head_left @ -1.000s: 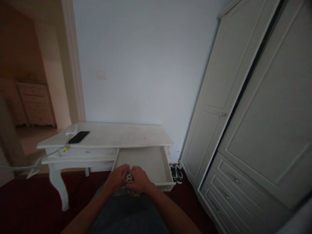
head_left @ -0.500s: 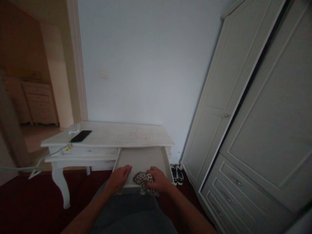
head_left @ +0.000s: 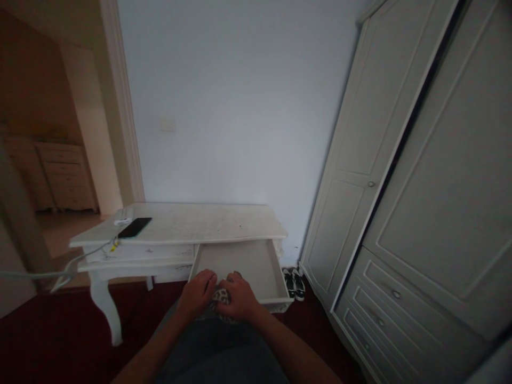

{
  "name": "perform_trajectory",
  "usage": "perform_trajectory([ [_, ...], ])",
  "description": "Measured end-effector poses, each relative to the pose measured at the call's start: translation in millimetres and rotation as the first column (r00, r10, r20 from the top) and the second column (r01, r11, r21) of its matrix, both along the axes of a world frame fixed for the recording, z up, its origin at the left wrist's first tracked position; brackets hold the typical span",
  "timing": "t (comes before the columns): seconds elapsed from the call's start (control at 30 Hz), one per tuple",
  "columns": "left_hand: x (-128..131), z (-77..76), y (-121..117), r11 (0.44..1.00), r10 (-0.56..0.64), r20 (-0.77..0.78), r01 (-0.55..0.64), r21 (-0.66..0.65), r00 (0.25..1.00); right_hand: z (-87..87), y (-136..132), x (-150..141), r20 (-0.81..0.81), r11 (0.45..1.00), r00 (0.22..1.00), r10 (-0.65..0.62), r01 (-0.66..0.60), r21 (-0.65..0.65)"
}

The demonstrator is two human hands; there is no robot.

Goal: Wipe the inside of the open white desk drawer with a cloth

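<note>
My left hand (head_left: 197, 293) and my right hand (head_left: 239, 297) are close together at the front edge of an open white drawer (head_left: 240, 261). Between them they grip a small spotted, leopard-patterned piece of cloth (head_left: 221, 297), mostly hidden by the fingers. Both hands have their fingers curled on it. The drawer belongs to a white table (head_left: 200, 221) with curved legs. The inside of the drawer shows bare behind the hands. My lap in grey clothing (head_left: 216, 352) is just below the hands.
A black phone (head_left: 135, 227) and a white object (head_left: 122, 220) with a cable lie on the table's left end. A pair of dark shoes (head_left: 293, 282) stands on the dark red floor beside a tall white wardrobe (head_left: 400, 186). A doorway opens at the left.
Half a second ago the hands were apart with the cloth spread under my right hand at the drawer's edge. Now they have come together and the cloth is bunched between them.
</note>
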State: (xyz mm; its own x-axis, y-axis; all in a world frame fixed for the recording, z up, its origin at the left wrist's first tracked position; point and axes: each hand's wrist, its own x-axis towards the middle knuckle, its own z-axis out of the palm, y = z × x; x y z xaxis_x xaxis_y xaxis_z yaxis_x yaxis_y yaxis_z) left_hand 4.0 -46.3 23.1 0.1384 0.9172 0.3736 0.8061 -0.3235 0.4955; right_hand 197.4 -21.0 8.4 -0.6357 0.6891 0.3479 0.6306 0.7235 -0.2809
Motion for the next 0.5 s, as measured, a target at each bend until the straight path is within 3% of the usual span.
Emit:
perform_trajectory([
  [0.33,0.1,-0.6,2.8,0.997,-0.070,-0.070,0.072,0.027,0.995,-3.6,1.4,9.9,-0.129,0.995,0.992,-0.008,-0.004,-0.096],
  [0.5,-0.2,-0.4,1.1,0.988,-0.098,-0.099,0.109,0.106,0.990,-2.8,3.5,11.5,-0.146,0.991,0.989,-0.012,-0.008,-0.131],
])
